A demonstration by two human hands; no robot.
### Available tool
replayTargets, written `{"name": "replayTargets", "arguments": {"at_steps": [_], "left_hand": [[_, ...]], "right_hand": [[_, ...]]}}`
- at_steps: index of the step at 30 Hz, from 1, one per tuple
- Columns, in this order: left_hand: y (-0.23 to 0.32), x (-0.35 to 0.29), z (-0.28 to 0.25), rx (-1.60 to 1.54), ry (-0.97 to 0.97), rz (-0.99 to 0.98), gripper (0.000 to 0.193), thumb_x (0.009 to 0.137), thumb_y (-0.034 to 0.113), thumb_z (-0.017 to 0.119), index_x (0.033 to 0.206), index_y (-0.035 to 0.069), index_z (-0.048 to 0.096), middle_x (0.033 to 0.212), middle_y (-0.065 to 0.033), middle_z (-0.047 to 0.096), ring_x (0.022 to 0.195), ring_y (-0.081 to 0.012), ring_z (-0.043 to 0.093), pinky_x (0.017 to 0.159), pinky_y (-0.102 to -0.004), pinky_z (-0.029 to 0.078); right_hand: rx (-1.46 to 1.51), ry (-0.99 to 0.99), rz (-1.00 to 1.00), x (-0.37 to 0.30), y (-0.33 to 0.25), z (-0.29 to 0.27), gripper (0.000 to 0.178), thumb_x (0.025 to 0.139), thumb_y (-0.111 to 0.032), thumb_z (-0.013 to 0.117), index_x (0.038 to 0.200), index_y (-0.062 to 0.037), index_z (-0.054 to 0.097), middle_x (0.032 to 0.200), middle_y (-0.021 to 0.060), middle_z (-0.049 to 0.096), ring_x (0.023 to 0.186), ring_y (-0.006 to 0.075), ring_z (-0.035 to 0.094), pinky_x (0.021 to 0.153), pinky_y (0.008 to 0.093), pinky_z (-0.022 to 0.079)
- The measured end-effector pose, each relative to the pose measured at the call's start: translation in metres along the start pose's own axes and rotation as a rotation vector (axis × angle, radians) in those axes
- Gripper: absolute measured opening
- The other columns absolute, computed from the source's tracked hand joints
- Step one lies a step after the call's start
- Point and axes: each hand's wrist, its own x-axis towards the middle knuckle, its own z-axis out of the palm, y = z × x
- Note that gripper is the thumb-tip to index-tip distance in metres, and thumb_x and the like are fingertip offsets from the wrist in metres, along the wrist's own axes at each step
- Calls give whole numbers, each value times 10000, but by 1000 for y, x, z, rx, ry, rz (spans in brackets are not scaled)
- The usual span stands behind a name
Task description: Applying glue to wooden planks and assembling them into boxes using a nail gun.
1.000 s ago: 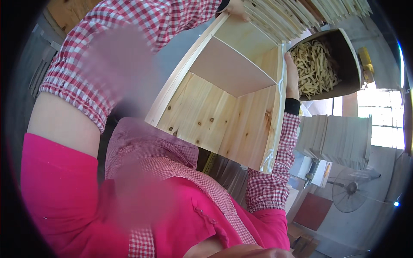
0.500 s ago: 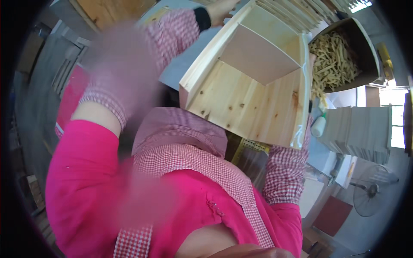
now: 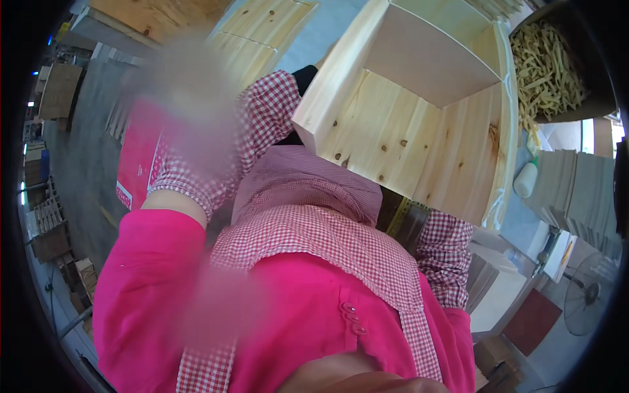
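Just beyond the checked apron (image 3: 314,232), a divided knotty-wood box (image 3: 393,134) is seen tilted, its open side toward the viewer, a white bead (image 3: 506,141) run along its right edge. Behind its left wall the left hand (image 3: 324,60) is mostly hidden; the right hand is wholly concealed. Neither hand's grip can be told. Farther off are shown a white bottle (image 3: 525,181), stacked panels (image 3: 565,187), a carton (image 3: 597,65) of pale strips (image 3: 547,69) and a caged fan (image 3: 585,296).
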Motion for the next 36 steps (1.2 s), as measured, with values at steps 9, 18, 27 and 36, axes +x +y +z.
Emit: {"name": "replayTargets", "arguments": {"at_steps": [9,18,27,36], "left_hand": [[-53,-93,-4,123,104,335,349,1001,280,431,1199,19,550,1127,-97,611,936,-175,617,797,-294,520],[-87,-151,24,217,122,789,324,993,277,433,1106,15,587,1018,-80,639,859,-171,624,754,-295,518],[-110,-174,76,292,113,1273,325,985,273,435,1013,10,624,908,-64,667,781,-168,630,710,-296,515],[-183,-343,-70,-497,435,619,358,903,366,621,999,23,577,848,-59,603,841,-185,595,826,-359,463]], "right_hand": [[-186,217,-36,-15,47,-54,496,996,-384,393,1262,22,497,1156,148,603,1025,234,588,903,375,472],[-399,448,-224,21,50,-92,479,1005,-347,378,1266,39,486,1164,165,598,1030,250,586,916,388,463],[-592,723,-439,66,51,-36,461,1014,-311,364,1271,56,474,1172,183,592,1035,265,584,929,401,454],[-302,578,-678,-102,15,14,415,1016,-259,353,1126,89,549,1066,205,617,947,262,615,865,360,492]]}}
